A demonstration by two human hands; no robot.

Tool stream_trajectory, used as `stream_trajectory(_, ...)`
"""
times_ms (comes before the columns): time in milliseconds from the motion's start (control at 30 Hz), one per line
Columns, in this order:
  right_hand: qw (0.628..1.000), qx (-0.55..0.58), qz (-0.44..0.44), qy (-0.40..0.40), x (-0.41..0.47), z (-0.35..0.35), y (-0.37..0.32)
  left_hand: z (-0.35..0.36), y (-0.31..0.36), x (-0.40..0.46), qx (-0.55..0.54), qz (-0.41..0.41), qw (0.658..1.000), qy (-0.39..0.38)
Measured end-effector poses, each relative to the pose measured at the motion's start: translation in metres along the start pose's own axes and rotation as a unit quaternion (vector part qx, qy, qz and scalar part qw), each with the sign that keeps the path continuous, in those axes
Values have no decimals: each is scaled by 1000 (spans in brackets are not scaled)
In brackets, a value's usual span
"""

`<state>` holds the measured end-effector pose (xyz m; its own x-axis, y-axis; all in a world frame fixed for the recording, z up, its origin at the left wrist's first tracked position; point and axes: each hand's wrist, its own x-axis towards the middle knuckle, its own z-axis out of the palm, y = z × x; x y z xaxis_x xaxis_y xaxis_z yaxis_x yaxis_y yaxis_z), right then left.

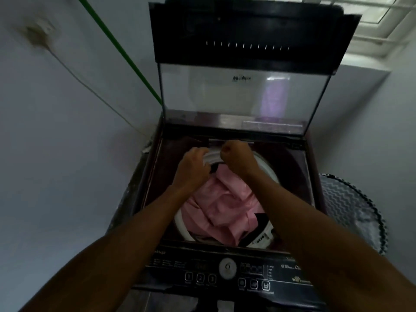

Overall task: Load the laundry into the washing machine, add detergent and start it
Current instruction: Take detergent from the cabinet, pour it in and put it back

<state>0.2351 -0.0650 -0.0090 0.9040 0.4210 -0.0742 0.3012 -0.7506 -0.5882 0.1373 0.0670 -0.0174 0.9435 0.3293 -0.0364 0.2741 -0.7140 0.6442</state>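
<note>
Two bare forearms enter from the lower edge of the view, no sleeve visible on either; left hand (pixel 193 165) and right hand (pixel 236 155) ungloved; no ring, watch or bracelet discernible at wrists or fingers, though the picture is dim and slightly blurred.

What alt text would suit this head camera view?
Two bare hands, left hand and right hand, reach to the far rim of an open top-loading washing machine whose drum holds pink laundry; its lid stands upright.
</note>
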Motion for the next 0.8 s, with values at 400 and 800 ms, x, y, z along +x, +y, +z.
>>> stream_trajectory(400,971,-20,-188,146,29,-110,-105,-123,67,38,11,111,974,197)
stream_trajectory(800,884,61,-418,201,17,-178,-267,-294,141,-34,74,126,888,436)
